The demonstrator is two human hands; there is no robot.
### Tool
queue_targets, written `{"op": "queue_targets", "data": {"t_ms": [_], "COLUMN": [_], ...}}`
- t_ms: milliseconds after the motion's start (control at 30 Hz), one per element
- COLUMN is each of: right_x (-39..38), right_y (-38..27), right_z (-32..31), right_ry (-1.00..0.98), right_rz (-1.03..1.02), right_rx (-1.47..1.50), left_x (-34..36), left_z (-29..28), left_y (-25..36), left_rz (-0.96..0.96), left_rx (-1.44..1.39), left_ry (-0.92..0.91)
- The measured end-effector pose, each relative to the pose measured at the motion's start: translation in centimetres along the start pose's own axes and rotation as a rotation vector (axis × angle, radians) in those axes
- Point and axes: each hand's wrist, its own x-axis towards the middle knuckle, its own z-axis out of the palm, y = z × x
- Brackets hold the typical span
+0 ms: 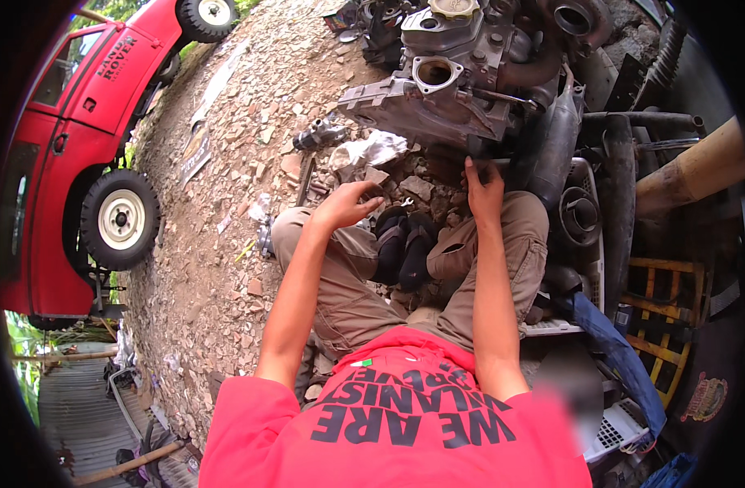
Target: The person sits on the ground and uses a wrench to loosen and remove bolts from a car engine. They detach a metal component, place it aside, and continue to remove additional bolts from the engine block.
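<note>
A greasy engine [437, 110] stands on the stony ground in front of me, with a flanged round opening on its near side. My right hand [485, 189] is raised just below its lower edge, fingers apart, with nothing visible in them. Over my left knee is my left hand [350, 205], its fingers loosely bent and apart, holding nothing that I can see. A crumpled white plastic or cloth piece [372, 150] lies between the left hand and the engine. Beside it is a small metal engine part [320, 133]. Shadow hides the ground under the engine.
Black pipes and a dark cylinder [549, 150] crowd the right, near a white plastic crate [594, 268] and a thick bamboo pole [691, 171]. My sandalled feet [405, 248] are between my knees. A red off-road vehicle [84, 122] stands at the left beyond broken stones [202, 268].
</note>
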Motion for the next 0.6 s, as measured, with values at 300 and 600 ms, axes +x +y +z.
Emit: {"op": "queue_targets", "data": {"t_ms": [300,600], "right_x": [-5.0,-7.6], "right_y": [6.1,11.4], "right_z": [5.0,9.0], "right_ry": [-0.292,-0.665], "right_rz": [-0.023,0.186], "right_rx": [-0.248,-0.632], "left_x": [-4.1,-2.6], "left_z": [-2.3,-6.8], "left_y": [1.5,-8.2], "left_rz": [-0.103,-0.04], "left_rx": [0.167,0.114], "left_ry": [-0.23,0.157]}}
